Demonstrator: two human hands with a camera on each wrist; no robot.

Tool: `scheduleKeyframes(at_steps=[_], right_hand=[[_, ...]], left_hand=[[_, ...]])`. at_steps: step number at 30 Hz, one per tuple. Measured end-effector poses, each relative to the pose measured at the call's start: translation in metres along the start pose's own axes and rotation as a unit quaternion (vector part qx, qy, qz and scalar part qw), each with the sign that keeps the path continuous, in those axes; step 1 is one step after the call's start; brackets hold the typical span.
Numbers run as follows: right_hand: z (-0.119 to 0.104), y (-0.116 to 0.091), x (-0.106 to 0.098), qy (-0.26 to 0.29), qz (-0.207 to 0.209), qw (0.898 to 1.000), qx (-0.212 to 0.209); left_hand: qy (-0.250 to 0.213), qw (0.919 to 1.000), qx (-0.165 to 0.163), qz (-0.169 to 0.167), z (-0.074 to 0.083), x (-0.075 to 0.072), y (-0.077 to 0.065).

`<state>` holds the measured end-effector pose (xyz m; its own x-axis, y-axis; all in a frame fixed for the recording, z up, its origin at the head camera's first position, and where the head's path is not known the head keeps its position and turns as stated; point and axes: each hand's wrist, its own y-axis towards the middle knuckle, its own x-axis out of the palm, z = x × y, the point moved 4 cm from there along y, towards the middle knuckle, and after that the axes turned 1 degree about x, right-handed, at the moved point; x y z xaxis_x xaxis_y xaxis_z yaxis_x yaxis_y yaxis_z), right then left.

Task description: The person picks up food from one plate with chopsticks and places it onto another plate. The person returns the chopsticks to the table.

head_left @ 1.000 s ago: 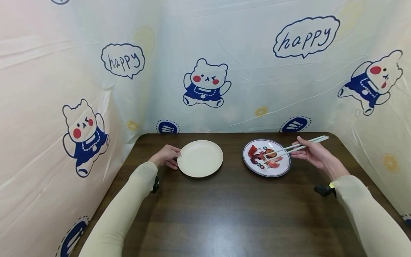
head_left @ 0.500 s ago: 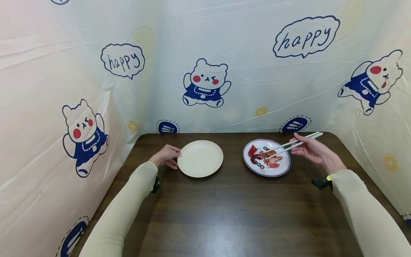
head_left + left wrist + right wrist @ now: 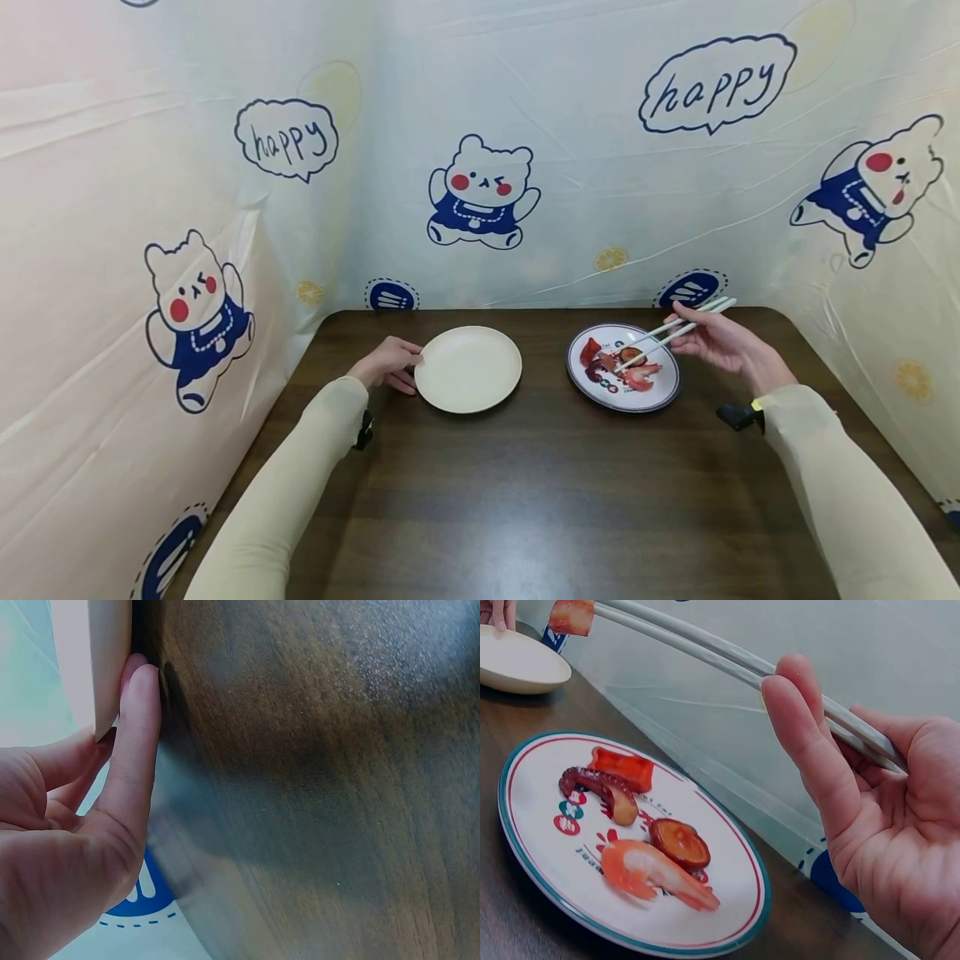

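Note:
In the head view my left hand [image 3: 387, 364] is at the left rim of a cream plate [image 3: 468, 371]. The left wrist view shows its thumb and fingers pinching that rim [image 3: 105, 660]. My right hand [image 3: 723, 340] grips a pair of pale chopsticks [image 3: 697, 640] that slant over a patterned plate [image 3: 540, 855]. Between their tips is a small reddish, pale-streaked piece of food [image 3: 571, 616], raised above the plate in the right wrist view. On this plate lie a shrimp [image 3: 649, 870], a mushroom cap [image 3: 679, 844], an octopus tentacle [image 3: 604, 787] and a red piece [image 3: 634, 772].
Both plates stand toward the far edge of a dark wooden table [image 3: 495, 492], with a gap between them. A printed curtain [image 3: 570, 167] hangs behind the table and along its sides. Small dark devices are strapped at both wrists.
My right hand has moved left and slightly up, away from me, with the chopsticks. The left hand and both plates have stayed in place.

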<state>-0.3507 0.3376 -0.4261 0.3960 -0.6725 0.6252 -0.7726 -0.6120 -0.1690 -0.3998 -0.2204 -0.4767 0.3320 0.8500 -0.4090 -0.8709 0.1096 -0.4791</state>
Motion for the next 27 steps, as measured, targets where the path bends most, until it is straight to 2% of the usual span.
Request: scheduleKeyframes(at_steps=[13, 20, 27], right_hand=[[-0.001, 0.016, 0.009, 0.006, -0.037, 0.999, 0.002], [-0.001, 0.03, 0.018, 0.007, -0.06, 0.998, 0.002], [-0.002, 0.039, 0.022, 0.001, -0.033, 0.999, 0.009]], left_hand=[[0.007, 1.0, 0.003, 0.001, 0.001, 0.0, -0.005], [0.003, 1.0, 0.001, 0.0, 0.0, -0.001, -0.003], [-0.001, 1.0, -0.001, -0.001, -0.001, -0.002, 0.001]])
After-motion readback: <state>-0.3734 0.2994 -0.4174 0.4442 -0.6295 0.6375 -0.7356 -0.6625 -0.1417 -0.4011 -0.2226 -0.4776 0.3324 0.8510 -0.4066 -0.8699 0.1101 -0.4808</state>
